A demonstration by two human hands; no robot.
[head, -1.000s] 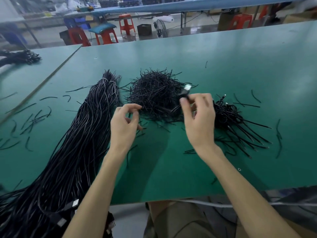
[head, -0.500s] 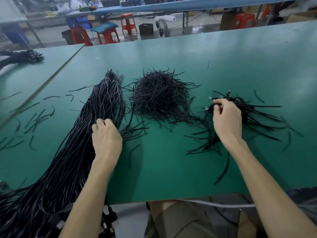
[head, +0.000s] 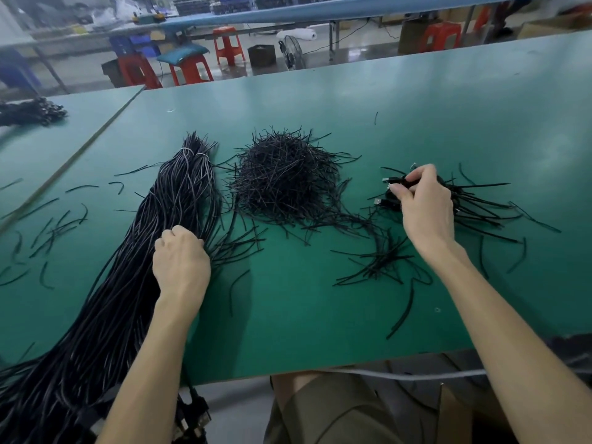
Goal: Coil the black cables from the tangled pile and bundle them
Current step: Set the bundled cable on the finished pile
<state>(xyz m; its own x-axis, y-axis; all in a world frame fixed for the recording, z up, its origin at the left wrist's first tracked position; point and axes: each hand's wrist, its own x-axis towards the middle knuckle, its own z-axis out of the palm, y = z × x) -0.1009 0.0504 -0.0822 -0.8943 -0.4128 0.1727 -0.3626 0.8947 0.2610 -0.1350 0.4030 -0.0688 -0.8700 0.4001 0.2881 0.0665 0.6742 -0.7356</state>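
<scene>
A long sheaf of thin, glossy black cables (head: pixel 128 267) lies on the left of the matte green tabletop (head: pixel 320 315). It is cinched near its far end by pale ties (head: pixel 189 152) and spills over the near edge. The left hand (head: pixel 181 261) curls its fingers into the sheaf's right-side strands. Well to the right, the right hand (head: pixel 426 206) pinches a small coiled black cable with metal plugs (head: pixel 400 181) over a dark cluster of coils and tie ends (head: pixel 480 209). A mound of short black twist ties (head: pixel 285 177) sits between.

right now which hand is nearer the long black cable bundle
Left. The left hand grips the long black cable bundle; the right hand is far off, holding a coiled cable.
</scene>
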